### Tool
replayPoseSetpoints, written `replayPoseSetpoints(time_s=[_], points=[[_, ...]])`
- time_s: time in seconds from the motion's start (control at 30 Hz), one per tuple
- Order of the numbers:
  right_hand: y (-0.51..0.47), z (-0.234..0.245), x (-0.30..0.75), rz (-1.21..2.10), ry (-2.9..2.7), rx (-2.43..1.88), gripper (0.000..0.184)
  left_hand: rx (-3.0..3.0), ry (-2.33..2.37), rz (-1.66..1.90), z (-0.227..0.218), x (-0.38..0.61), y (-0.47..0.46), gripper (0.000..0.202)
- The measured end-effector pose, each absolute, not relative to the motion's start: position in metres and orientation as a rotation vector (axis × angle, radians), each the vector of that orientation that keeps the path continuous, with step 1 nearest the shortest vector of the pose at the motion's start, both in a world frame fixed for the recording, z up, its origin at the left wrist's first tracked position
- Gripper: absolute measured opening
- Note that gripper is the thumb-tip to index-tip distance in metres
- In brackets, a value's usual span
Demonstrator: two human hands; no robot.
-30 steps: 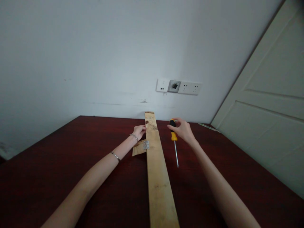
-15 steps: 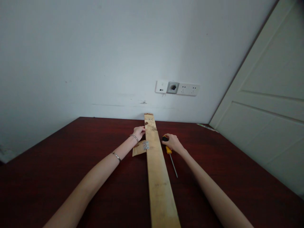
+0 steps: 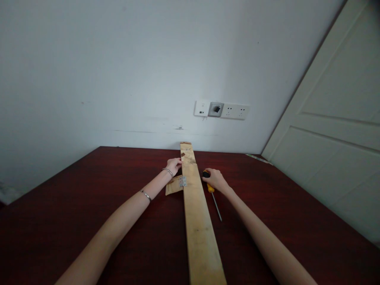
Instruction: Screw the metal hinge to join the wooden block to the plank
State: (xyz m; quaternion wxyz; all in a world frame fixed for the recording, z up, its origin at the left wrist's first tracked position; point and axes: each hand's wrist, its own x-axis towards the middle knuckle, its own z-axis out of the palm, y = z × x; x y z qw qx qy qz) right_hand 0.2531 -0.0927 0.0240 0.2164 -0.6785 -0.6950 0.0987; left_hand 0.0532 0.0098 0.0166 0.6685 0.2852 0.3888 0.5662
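Note:
A long wooden board [image 3: 200,221] runs away from me toward the wall. My left hand [image 3: 174,164] is at its left edge near the far end, fingers closed against the wood; the fingertips are partly hidden. Just nearer to me, a metal hinge [image 3: 182,181] joins the board to a short wood piece [image 3: 173,187] jutting out on the left. To the right of the board, my right hand [image 3: 217,180] is closed around the yellow and black handle of a screwdriver [image 3: 216,204], whose shaft points back toward me.
The dark red tabletop [image 3: 124,186] extends to both sides and meets the white wall [image 3: 118,79]. Wall sockets [image 3: 234,111] sit above the table, right of the board. A white panelled door [image 3: 332,126] stands at the right, with a thin strip [image 3: 258,158] lying near its foot.

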Motion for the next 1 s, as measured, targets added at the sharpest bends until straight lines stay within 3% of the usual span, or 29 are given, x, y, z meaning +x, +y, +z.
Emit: replayPoseSetpoints(time_s=[0.53, 0.77, 1.0], points=[[-0.108, 0.049, 0.243, 0.167, -1.92, -1.952, 0.056, 0.668, 0.821, 1.287, 0.019, 0.051, 0.007, 0.025], [-0.185, 0.07, 0.207, 0.085, -1.954, -1.914, 0.073, 0.671, 0.821, 1.267, 0.019, 0.047, 0.008, 0.034], [-0.242, 0.044, 0.164, 0.046, -1.885, -1.891, 0.086, 0.638, 0.834, 1.272, 0.022, 0.05, 0.01, 0.031]])
